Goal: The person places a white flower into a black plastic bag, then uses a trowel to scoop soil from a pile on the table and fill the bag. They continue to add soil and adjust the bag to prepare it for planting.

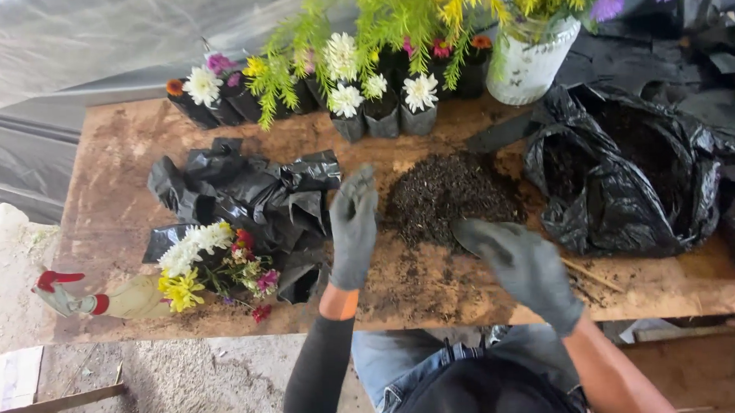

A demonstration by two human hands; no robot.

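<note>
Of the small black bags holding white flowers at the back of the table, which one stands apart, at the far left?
The bag with the white flower beside an orange bloom; the other three cluster centrally under the green foliage.

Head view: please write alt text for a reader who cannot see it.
Two grey-gloved hands, the left hand and right hand, hover open over a wooden table beside a pile of dark soil. Around them lie crumpled black plastic bags, a cut flower bunch, an open soil sack and small potted flowers.
</note>
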